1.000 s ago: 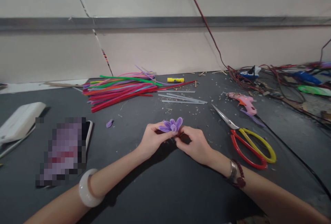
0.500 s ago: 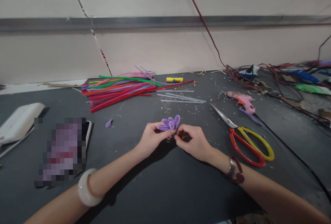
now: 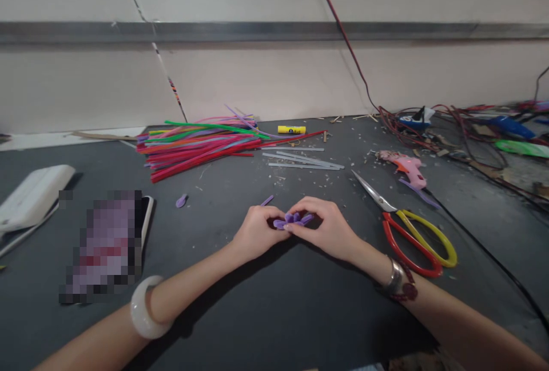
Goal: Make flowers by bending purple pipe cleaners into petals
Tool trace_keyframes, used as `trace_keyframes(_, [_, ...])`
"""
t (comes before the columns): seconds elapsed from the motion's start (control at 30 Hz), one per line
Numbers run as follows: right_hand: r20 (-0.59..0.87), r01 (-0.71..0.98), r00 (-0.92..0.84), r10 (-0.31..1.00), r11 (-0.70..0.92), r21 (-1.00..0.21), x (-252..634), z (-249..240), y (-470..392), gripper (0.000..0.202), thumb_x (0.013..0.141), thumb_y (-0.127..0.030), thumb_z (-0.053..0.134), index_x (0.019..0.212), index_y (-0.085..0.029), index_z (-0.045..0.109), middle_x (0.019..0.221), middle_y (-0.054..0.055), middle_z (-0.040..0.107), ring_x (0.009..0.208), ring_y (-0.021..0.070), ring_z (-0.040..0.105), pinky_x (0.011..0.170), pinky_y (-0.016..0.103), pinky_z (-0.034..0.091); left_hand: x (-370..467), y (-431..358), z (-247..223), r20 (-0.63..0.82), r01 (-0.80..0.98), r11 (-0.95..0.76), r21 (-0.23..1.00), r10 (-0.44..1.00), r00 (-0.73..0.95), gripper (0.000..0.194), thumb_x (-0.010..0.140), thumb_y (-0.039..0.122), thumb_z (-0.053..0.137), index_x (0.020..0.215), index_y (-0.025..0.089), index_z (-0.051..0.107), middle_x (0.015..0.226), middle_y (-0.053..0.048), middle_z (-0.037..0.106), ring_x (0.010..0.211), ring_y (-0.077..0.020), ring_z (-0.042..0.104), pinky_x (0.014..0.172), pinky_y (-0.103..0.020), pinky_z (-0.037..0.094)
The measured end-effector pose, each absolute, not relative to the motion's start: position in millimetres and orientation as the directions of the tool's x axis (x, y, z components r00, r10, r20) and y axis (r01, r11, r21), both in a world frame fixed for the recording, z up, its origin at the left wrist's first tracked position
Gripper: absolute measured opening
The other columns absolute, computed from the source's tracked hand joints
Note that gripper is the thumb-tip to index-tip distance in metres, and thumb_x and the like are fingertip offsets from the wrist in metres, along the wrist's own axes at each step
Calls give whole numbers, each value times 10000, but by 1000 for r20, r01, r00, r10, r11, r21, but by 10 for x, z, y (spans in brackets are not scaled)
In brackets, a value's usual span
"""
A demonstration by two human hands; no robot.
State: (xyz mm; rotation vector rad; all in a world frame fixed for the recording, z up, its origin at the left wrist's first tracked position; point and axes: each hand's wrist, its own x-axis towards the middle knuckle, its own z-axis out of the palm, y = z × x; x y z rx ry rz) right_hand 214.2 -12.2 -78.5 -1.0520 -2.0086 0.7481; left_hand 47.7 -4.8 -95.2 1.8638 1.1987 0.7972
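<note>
Table (image 3: 253, 319) carries our kit. Pipe-cleaner bundle (image 3: 197, 152) sits beyond + L of scissors (image 3: 389, 207), prob. so it's out of our way. L of scissors, we've L hand (image 3: 261, 232) & R hand (image 3: 330, 228) both pinching purple petals (image 3: 280, 224), prob. to keep 'em bunched.

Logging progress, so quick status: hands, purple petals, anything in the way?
Left hand, right hand: both gripping the purple petals. Petals bunched, partly hidden. Scissors off to the right, nothing seen blocking.

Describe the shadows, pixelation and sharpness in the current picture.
Head view: a dark shadow lies on the table below the left forearm; head view: blocky pixelation covers most of the phone; head view: the held purple petals look slightly soft.
</note>
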Motion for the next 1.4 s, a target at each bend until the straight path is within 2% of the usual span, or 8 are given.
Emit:
trace_keyframes(0.2, [396, 530, -289, 872, 490, -692, 2039, -865, -218, 181, 660, -298, 684, 771, -180, 605, 719, 17, 593, 656, 136, 552, 610, 250, 429, 528, -101, -951, 142, 500, -325, 803, 919, 368, 40, 587, 109, 585, 559, 126, 610, 484, 54, 477, 485, -74, 381, 458, -192, 295])
trace_keyframes(0.37, [415, 563, -242, 877, 475, -676, 2011, -861, -237, 65, 738, -236, 590, 765, -182, 613, 677, 20, 582, 628, 136, 547, 608, 260, 445, 547, -111, -943, 198, 509, -371, 777, 911, 363, 181, 617, 138, 587, 464, 134, 490, 482, 54, 442, 478, -75, 393, 457, -194, 289])
trace_keyframes(0.57, [428, 478, -424, 798, 599, -642, 2084, -801, -186, 303, 770, -197, 544, 1066, -246, 584, 937, 49, 541, 809, 148, 547, 738, 292, 476, 544, -110, -931, 196, 421, -403, 812, 870, 453, 125, 664, 70, 522, 681, 143, 621, 639, 7, 600, 590, -118, 513, 535, -215, 370])
trace_keyframes(0.67, [418, 440, -510, 752, 645, -625, 2115, -780, -159, 242, 786, -184, 524, 1004, -242, 612, 947, 50, 523, 835, 150, 540, 749, 297, 478, 543, -115, -949, 168, 436, -384, 814, 874, 456, 168, 661, 86, 532, 762, 147, 652, 672, 1, 622, 598, -125, 533, 543, -221, 382])
trace_keyframes(0.8, [402, 412, -576, 712, 678, -609, 2147, -761, -148, 225, 796, -102, 474, 911, -215, 631, 941, 49, 518, 858, 137, 537, 768, 273, 464, 546, -119, -966, 129, 496, -353, 793, 894, 428, 104, 679, 187, 566, 628, 127, 634, 580, 12, 568, 530, -108, 492, 496, -209, 353])
trace_keyframes(1.0, [346, 457, -626, 699, 688, -564, 2145, -746, -180, 258, 781, -175, 537, 1025, -248, 579, 1003, 46, 520, 831, 137, 546, 751, 273, 470, 556, -135, -967, 164, 423, -384, 820, 868, 469, 129, 619, 72, 542, 652, 137, 649, 623, 15, 603, 589, -119, 539, 521, -191, 373])
trace_keyframes(1.17, [321, 461, -687, 652, 732, -502, 2156, -728, -183, 265, 787, -122, 480, 994, -242, 595, 1004, 53, 498, 822, 137, 528, 726, 271, 466, 551, -130, -996, 164, 409, -388, 826, 860, 483, 91, 645, 125, 571, 573, 124, 627, 565, 10, 558, 533, -102, 503, 482, -186, 350])
trace_keyframes(1.4, [280, 401, -690, 667, 675, -620, 2173, -644, -198, 258, 691, -17, 452, 862, -191, 536, 941, 46, 468, 766, 125, 501, 686, 245, 453, 554, -131, -997, 146, 397, -370, 840, 859, 491, 67, 613, 118, 612, 549, 129, 596, 562, 29, 535, 522, -85, 470, 490, -184, 346])
